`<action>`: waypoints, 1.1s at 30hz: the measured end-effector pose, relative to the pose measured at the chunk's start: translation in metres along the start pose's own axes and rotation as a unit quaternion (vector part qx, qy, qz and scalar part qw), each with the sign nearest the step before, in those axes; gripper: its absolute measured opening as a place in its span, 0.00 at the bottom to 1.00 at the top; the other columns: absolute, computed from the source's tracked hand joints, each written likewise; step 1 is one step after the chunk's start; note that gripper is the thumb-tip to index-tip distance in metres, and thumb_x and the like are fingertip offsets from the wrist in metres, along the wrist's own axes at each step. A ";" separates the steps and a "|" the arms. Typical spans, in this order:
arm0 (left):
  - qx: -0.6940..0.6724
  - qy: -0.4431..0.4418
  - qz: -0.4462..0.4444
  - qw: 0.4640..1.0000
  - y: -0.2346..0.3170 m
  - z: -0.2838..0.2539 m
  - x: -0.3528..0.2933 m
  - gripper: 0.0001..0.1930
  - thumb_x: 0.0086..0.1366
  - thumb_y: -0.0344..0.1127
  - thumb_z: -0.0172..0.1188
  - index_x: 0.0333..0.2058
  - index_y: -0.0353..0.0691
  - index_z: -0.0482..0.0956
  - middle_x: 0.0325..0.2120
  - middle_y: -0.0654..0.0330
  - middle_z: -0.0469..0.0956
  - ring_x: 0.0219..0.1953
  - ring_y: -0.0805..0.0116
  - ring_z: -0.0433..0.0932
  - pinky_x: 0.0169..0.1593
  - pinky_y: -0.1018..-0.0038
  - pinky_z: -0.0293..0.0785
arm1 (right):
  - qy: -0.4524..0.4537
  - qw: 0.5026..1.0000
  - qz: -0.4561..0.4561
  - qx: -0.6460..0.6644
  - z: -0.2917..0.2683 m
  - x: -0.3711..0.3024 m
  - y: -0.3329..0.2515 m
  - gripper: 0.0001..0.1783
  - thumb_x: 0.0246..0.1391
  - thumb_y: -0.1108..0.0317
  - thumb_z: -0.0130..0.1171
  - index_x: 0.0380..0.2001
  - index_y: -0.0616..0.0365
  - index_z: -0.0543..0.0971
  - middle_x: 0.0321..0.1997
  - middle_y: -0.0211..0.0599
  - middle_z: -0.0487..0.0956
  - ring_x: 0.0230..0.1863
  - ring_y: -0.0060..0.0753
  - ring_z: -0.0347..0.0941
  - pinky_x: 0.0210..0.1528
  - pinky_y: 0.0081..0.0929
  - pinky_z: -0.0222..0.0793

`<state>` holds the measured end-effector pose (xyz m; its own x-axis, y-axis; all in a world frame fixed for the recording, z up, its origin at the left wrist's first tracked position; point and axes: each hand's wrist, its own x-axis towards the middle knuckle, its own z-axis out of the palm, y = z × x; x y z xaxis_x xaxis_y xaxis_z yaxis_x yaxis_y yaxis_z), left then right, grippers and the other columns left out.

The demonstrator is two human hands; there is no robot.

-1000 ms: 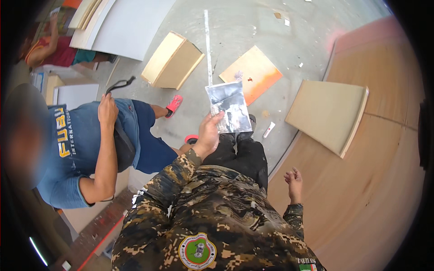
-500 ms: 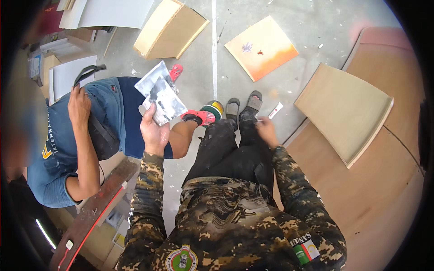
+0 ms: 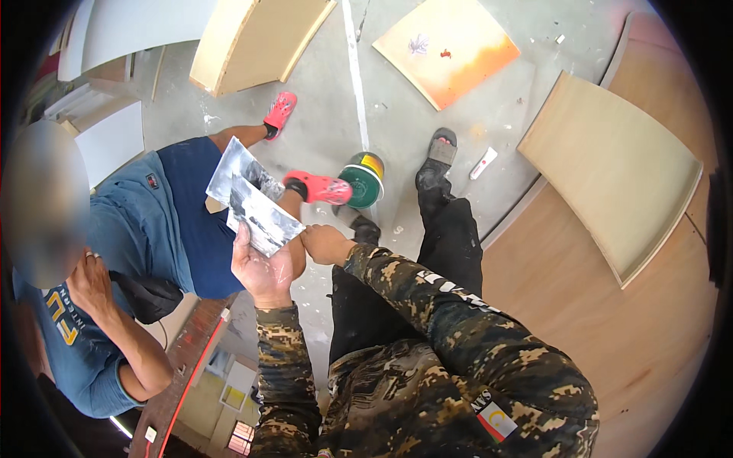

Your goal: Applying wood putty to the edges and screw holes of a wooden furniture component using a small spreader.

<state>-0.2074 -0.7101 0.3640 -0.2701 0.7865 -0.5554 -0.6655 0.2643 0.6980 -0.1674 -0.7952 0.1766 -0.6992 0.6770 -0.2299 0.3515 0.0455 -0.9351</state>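
Observation:
My left hand [image 3: 263,267] is closed around the lower edge of two thin, flat plates [image 3: 263,217] that overlap. White and grey paste is smeared over both, and traces of it mark my palm. My right hand [image 3: 327,244] reaches across my body, its fingers closed at the right corner of the nearer plate. What those fingers pinch is hidden. Beyond my hands, a green and yellow bucket [image 3: 361,187] stands on the floor beside my foot.
A person in a blue shirt [image 3: 126,221] sits at left, one pink shoe [image 3: 324,188] near the bucket. Curved wooden panels [image 3: 611,168] lie at right. An orange-stained board [image 3: 450,57], a wooden box-like piece [image 3: 256,46] and a white tube [image 3: 483,163] rest on the floor.
My right hand has swung left from beside my leg to the plates. One of my feet has stepped back. The seated person's raised hand has lowered toward the head.

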 end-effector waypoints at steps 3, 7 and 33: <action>0.029 -0.008 0.006 1.000 0.005 -0.017 0.008 0.23 0.69 0.35 0.52 0.60 0.33 0.69 0.58 0.54 0.74 0.62 0.60 0.71 0.67 0.58 0.62 | -0.072 0.996 0.014 0.052 0.017 0.002 0.023 0.17 0.45 0.69 0.59 0.40 0.62 0.79 0.42 0.54 0.82 0.44 0.57 0.80 0.45 0.50 0.76; 0.046 -0.018 -0.016 0.999 0.009 -0.051 0.025 0.23 0.69 0.34 0.52 0.61 0.32 0.68 0.59 0.54 0.73 0.62 0.59 0.70 0.67 0.58 0.61 | -0.120 0.977 0.176 -0.001 0.018 -0.017 0.095 0.15 0.44 0.66 0.59 0.36 0.60 0.83 0.37 0.55 0.83 0.43 0.57 0.81 0.45 0.51 0.76; 0.019 -0.080 -0.110 0.991 -0.069 0.019 0.208 0.21 0.70 0.35 0.50 0.59 0.36 0.69 0.55 0.56 0.77 0.59 0.59 0.74 0.65 0.56 0.65 | 0.268 0.850 0.436 0.129 -0.077 -0.019 0.271 0.20 0.50 0.65 0.54 0.44 0.60 0.82 0.43 0.59 0.82 0.49 0.62 0.77 0.55 0.45 0.72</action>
<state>-0.2046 -0.5548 0.2089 -0.0068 0.7852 -0.6192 -0.6693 0.4565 0.5862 -0.0112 -0.7395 -0.0519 0.1650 0.6121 -0.7734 0.3943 -0.7597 -0.5171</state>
